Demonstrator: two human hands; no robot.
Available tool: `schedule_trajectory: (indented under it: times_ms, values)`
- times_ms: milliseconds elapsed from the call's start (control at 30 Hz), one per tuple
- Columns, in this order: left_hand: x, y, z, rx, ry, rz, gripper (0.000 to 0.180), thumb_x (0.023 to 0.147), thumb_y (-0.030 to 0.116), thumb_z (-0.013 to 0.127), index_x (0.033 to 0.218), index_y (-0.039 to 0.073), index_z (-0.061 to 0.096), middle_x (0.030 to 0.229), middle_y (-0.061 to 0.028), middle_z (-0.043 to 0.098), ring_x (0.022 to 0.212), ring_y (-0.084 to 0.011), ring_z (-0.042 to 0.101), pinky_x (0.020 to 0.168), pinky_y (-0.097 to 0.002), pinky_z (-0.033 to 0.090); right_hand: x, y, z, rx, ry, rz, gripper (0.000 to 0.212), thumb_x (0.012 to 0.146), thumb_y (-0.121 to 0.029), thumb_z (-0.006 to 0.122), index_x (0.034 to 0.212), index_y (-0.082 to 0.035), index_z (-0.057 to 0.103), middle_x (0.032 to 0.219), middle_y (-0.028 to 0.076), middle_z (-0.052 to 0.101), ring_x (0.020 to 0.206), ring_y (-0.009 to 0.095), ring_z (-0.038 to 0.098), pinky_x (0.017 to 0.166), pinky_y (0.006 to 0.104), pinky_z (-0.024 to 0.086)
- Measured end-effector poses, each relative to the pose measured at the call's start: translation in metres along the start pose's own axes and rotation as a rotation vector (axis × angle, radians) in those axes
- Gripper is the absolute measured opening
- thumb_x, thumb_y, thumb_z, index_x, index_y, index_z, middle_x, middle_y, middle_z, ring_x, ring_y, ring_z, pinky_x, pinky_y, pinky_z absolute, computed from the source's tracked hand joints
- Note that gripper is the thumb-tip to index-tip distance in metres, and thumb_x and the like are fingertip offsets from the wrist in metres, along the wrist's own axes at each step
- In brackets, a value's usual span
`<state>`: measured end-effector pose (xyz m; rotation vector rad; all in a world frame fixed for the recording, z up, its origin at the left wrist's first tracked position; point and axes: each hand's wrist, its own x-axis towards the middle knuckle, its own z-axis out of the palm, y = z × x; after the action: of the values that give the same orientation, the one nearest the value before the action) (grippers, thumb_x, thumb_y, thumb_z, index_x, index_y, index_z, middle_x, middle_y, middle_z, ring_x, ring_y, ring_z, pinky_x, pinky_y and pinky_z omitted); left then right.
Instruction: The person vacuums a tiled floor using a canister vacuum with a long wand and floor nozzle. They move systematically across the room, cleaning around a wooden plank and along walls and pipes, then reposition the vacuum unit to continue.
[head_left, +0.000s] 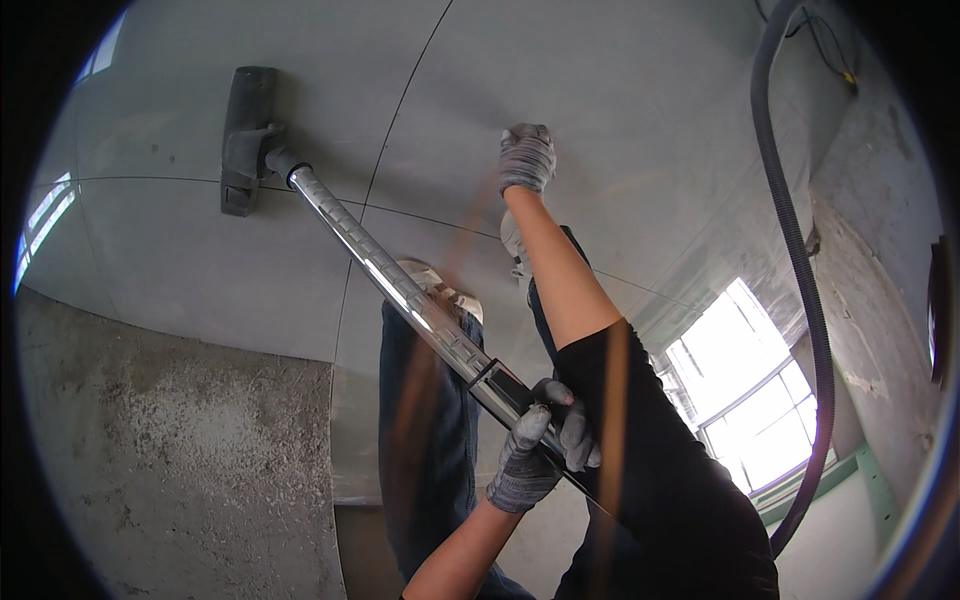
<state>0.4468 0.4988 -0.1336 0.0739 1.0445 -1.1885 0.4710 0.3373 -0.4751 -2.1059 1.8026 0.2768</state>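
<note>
A chrome vacuum cleaner tube (385, 270) runs diagonally from beside my body to a dark, dusty floor head (250, 140) at the upper left. The floor head rests on large grey tiles (600, 110). My left hand (525, 465), in a grey glove, is closed around the tube near its black handle section (500, 388); its fingers wrap round to the right side. My right hand (527, 158), gloved too, reaches out ahead over the tiles, away from the tube. Its fingers are curled in, and anything inside them is hidden.
A ribbed grey hose (785, 210) arcs down the right side. Rough bare concrete (200, 430) borders the tiles at lower left. My shoe (445, 288) stands under the tube. A bright window (745, 385) is at right; a thin dark cable (826, 45) lies at the far right.
</note>
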Motion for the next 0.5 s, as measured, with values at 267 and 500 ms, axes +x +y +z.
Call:
schedule_trajectory:
  times_ms: [267,500]
  values:
    - [-0.002,0.001,-0.004,-0.010,-0.003,-0.008,0.031,0.092,0.033,0.058,0.111,0.009,0.052,0.071,-0.0081,0.053,0.057,-0.0213,0.058,0.062,-0.0407,0.055,0.001,0.006,0.007,-0.015,0.040,0.027,0.022,0.082,-0.030,0.065,0.092,-0.010,0.065,0.103,0.010,0.061,0.098,0.029,0.061,0.083,0.0411,0.051]
    - [0.000,0.000,-0.004,-0.027,-0.010,-0.008,0.032,0.092,0.032,0.058,0.112,0.008,0.052,0.072,-0.0079,0.052,0.056,-0.0212,0.057,0.062,-0.0405,0.055,0.006,0.016,0.008,-0.278,-0.072,-0.256,0.031,0.085,-0.036,0.059,0.097,-0.008,0.063,0.109,0.012,0.057,0.102,0.029,0.059,0.082,0.0432,0.052]
